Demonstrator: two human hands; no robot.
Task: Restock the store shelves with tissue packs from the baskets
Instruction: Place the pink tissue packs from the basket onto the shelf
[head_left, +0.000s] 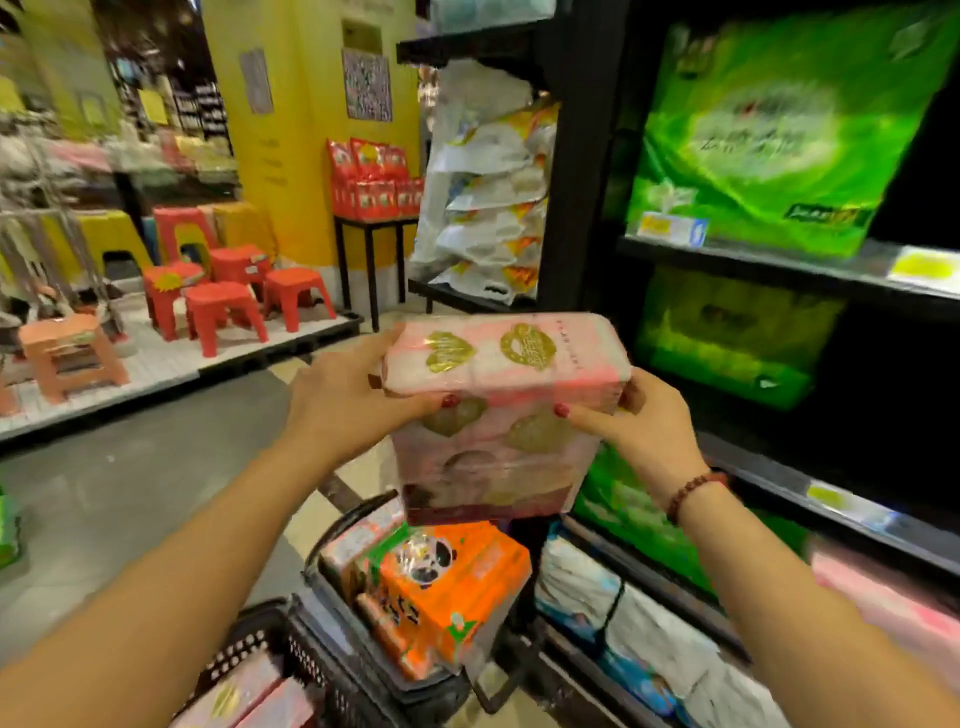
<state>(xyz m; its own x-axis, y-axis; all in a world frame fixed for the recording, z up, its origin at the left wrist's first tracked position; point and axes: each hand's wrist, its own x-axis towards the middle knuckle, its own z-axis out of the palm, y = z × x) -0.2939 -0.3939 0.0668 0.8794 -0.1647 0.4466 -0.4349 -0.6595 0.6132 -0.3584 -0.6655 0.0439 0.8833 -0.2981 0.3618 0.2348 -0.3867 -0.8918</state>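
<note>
1. The pink tissue pack (506, 410), wrapped in clear film with gold heart marks, is being held in mid-air above the baskets, just in front of the dark store shelves (779, 260).
2. The left hand (343, 395) is gripping the pack's left end, thumb lying across its front; the right hand (644, 421) is gripping the right end, a bead bracelet (693, 491) sitting on that wrist.
3. Directly below, a black basket (337, 613) is holding an orange tissue pack (447, 592) with a panda print, standing tilted, with another pinkish pack beside it.
4. A second black basket (249, 660), nearer the lower edge, is carrying more pink packs (249, 696).
5. The shelves are carrying large green packs (779, 130) up high, and white-and-blue packs (623, 623) down low.
6. Across the aisle, red plastic stools (223, 306) are standing on a low white platform.
</note>
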